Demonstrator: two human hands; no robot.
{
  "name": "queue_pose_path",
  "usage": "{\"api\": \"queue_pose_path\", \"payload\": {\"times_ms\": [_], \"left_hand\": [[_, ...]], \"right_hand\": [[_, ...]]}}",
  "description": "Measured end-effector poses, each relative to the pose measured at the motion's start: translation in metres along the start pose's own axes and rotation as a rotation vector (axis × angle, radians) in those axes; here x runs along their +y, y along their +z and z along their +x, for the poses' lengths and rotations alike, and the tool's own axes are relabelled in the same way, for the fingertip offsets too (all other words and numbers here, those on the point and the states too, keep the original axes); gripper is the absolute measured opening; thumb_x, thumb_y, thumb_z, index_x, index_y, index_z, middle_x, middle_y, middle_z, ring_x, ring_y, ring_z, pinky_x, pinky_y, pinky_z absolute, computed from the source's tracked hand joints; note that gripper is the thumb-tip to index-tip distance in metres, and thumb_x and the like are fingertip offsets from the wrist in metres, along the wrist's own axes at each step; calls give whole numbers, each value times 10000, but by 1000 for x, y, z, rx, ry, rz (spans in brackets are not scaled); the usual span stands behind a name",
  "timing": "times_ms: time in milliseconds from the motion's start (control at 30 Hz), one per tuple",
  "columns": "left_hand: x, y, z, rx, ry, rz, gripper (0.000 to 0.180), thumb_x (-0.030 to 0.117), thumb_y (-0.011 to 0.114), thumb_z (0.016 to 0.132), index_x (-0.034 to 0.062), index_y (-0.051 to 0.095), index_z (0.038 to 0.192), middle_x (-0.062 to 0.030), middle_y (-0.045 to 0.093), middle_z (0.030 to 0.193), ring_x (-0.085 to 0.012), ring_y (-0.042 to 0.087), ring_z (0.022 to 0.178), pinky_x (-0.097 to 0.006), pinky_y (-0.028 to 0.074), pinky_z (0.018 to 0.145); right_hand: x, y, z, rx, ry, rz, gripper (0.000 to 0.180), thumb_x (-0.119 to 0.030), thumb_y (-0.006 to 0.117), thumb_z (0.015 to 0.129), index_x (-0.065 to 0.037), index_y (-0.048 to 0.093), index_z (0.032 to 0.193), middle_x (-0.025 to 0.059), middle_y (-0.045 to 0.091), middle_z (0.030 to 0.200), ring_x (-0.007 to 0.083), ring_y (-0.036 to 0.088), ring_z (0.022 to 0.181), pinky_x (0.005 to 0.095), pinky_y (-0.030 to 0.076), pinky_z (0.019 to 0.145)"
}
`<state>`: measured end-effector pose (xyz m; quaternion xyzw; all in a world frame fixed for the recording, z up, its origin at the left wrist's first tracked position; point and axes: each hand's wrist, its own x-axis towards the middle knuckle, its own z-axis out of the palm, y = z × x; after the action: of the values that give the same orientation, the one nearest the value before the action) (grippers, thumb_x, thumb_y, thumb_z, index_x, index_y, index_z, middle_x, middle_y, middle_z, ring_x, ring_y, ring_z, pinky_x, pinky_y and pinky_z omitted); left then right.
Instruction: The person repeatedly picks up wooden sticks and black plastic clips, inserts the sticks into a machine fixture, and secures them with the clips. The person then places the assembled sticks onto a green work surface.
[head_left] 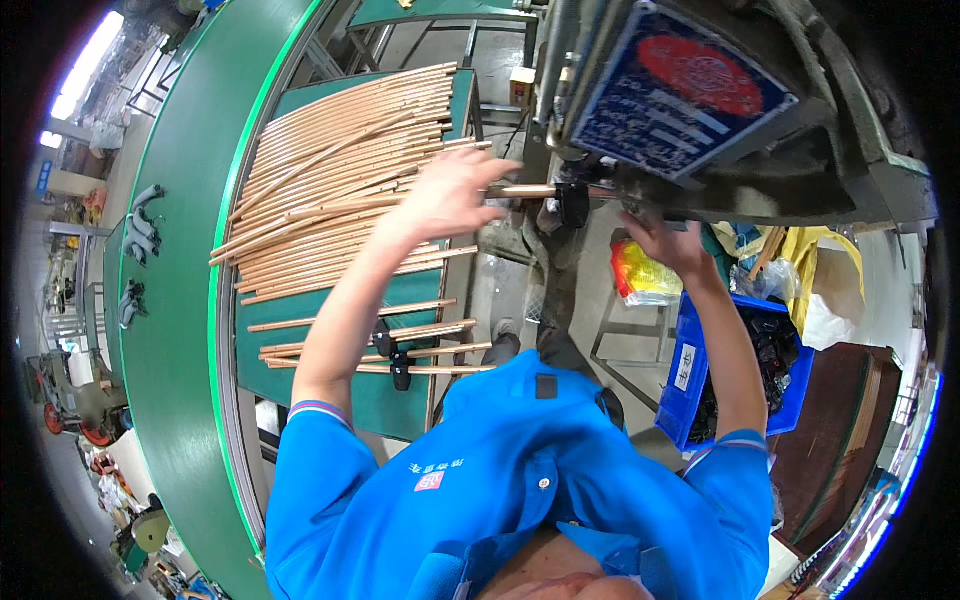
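My left hand is over the right ends of the copper-coloured tubes, its fingers spread apart. A copper-coloured tube sticks out rightward between its fingers and thumb. At that tube's right end sits a black fitting, close under the machine head. To the right of the fitting, my right hand is raised against the machine's lower edge. Its fingertips are partly hidden there, so I cannot see what they touch. Nearer to me lie a few separate tubes, with black fittings on some.
The tubes lie on a green tabletop beside a long green conveyor belt with grey curved parts. At right a blue bin holds black parts. A red-yellow bag lies beyond it.
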<state>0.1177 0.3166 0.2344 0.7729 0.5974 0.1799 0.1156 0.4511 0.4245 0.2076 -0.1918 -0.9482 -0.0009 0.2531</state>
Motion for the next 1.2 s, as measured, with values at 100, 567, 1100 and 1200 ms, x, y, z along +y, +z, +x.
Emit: {"api": "queue_pose_path", "payload": {"times_ms": [100, 567, 1100, 1200], "left_hand": [[-21, -23, -29, -64, -265, -214, 384, 148, 655, 762, 54, 654, 1135, -148, 666, 1066, -306, 609, 1056, -408, 477, 927], [6, 44, 10, 39, -88, 108, 292, 403, 590, 888, 113, 623, 913, -96, 659, 829, -300, 660, 789, -441, 517, 636], [-56, 81, -285, -37, -365, -64, 225, 303, 651, 837, 133, 661, 984, -72, 562, 782, -283, 586, 775, -408, 471, 641], [-84, 116, -345, -107, -469, -115, 256, 265, 700, 785, 114, 678, 990, -78, 564, 828, -286, 571, 836, -411, 448, 730]], "right_hand": [[-3, 3, -18, 78, 135, 150, 227, -174, 658, 835, -71, 675, 1036, 113, 679, 1027, 302, 650, 904, 394, 524, 750], [83, 203, 7, -372, 739, 216, 408, -339, 472, 951, -84, 528, 1264, 93, 531, 1226, 200, 501, 1102, 310, 408, 924], [121, 235, -19, -17, 522, 246, 303, -172, 558, 956, 58, 565, 1153, 122, 655, 1005, 229, 604, 852, 351, 477, 768], [125, 235, -17, 10, 715, 676, 316, -175, 469, 997, 63, 540, 1192, 94, 644, 1081, 207, 599, 942, 342, 473, 795]]}}
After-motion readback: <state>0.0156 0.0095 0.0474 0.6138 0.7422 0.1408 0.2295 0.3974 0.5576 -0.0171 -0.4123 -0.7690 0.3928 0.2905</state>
